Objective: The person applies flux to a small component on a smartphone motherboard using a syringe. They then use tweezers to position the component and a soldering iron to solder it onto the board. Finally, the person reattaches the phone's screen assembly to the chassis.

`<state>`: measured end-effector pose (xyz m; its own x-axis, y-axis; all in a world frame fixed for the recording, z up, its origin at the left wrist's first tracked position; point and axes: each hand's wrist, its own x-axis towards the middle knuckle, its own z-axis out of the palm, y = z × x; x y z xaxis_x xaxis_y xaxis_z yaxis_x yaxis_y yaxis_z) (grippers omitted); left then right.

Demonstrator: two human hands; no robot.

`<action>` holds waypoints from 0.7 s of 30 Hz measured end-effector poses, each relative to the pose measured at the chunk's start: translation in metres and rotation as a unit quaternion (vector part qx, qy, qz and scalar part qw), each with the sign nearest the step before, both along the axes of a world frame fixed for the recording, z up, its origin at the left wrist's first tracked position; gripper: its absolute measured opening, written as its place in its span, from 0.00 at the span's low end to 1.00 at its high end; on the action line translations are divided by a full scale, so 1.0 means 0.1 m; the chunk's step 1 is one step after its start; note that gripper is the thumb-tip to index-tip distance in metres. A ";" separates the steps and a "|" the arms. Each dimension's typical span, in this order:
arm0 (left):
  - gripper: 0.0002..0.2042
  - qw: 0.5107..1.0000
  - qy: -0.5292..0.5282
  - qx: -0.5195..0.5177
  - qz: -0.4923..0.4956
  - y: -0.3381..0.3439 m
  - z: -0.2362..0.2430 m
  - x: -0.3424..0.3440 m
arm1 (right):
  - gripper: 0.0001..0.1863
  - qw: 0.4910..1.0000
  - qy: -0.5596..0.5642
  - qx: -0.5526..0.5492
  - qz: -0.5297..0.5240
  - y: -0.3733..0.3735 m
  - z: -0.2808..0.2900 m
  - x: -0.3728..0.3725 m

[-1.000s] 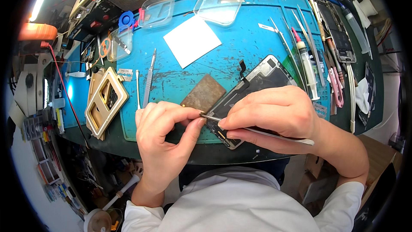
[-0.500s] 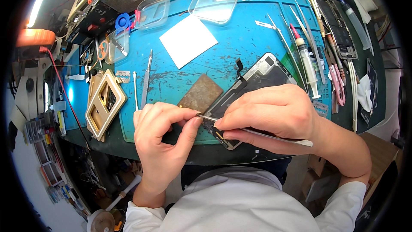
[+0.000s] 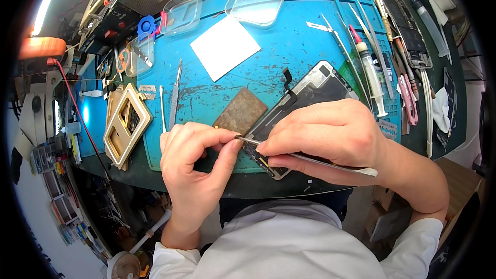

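Note:
My left hand [image 3: 196, 163] is closed, its thumb and forefinger pinching a small dark piece [image 3: 238, 136] too tiny to identify. My right hand [image 3: 330, 142] grips a pair of metal tweezers [image 3: 361, 171], whose tips meet that piece at the left fingertips. Below both hands lies a phone screen assembly [image 3: 321, 92], tilted on the mat, with a black flex cable [image 3: 287, 78] sticking out from its edge. The right hand hides much of its lower part. A flat brownish metal plate [image 3: 241, 109] rests beside it, just beyond the left fingertips.
On the blue work mat [image 3: 206, 85] are a white square pad [image 3: 225, 48], a scalpel [image 3: 176, 93] and clear plastic trays [image 3: 256, 2]. Syringe [image 3: 370, 75], tweezers and a pink-handled tool [image 3: 408, 101] line the right side. A beige frame-shaped holder [image 3: 127, 124] stands left.
The whole view has shifted very slightly. Both hands keep the same hold, with the tweezer tips still at the left fingertips.

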<state>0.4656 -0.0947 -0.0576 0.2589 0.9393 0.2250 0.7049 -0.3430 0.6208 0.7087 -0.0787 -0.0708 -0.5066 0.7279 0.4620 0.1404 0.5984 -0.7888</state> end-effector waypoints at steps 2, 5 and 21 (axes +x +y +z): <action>0.08 1.000 0.001 -0.002 0.002 0.00 0.00 0.00 | 0.11 1.000 0.003 0.000 -0.003 -0.01 -0.01 0.00; 0.08 1.000 0.003 -0.004 0.004 0.00 0.01 0.01 | 0.11 1.000 0.007 0.003 -0.004 0.00 -0.01 -0.01; 0.08 1.000 -0.001 0.001 -0.001 0.01 0.00 0.00 | 0.09 0.999 0.017 0.014 -0.037 -0.02 0.01 -0.05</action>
<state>0.4656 -0.0934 -0.0574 0.2607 0.9381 0.2280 0.7024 -0.3463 0.6218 0.7038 -0.0807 -0.0697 -0.4345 0.7501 0.4985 0.1584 0.6085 -0.7775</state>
